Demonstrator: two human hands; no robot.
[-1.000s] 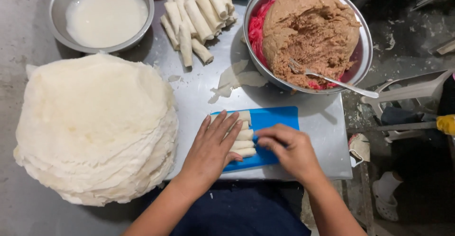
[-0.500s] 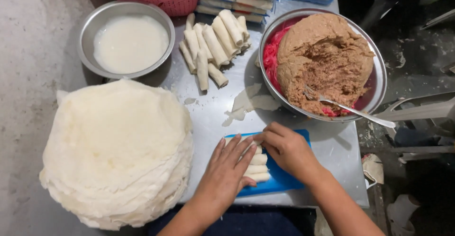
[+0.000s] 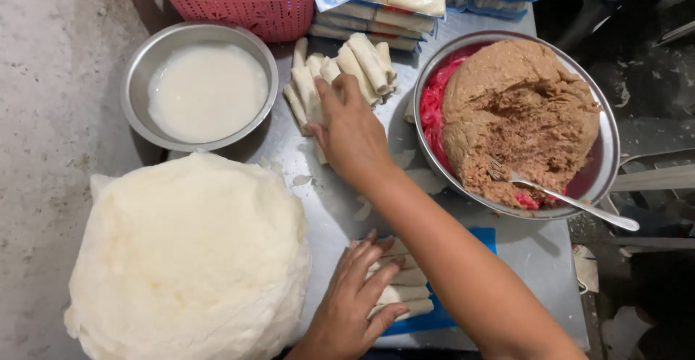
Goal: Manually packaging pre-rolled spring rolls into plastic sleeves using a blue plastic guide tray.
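My right hand (image 3: 351, 132) reaches across to a pile of rolled white spring rolls (image 3: 369, 63) at the back of the metal table (image 3: 539, 266). Its fingers are closed on one roll, whose end sticks out below the palm. My left hand (image 3: 355, 298) lies flat, fingers spread, on a few finished rolls (image 3: 409, 291) lined up on a blue cutting board (image 3: 481, 240) at the near edge. A thick round stack of pale wrappers (image 3: 188, 259) sits to the left of that hand.
A metal bowl (image 3: 139, 70) of white liquid stands at the back left. On the right, a large metal bowl (image 3: 609, 139) holds a brown filling mound (image 3: 521, 114) and a fork (image 3: 579, 204). A pink basket (image 3: 246, 13) and stacked packets (image 3: 405, 2) line the far edge.
My right hand left the blue board and moved up to the pile of rolls with one roll. My left hand stayed on the rolls on the board. The view shifted.
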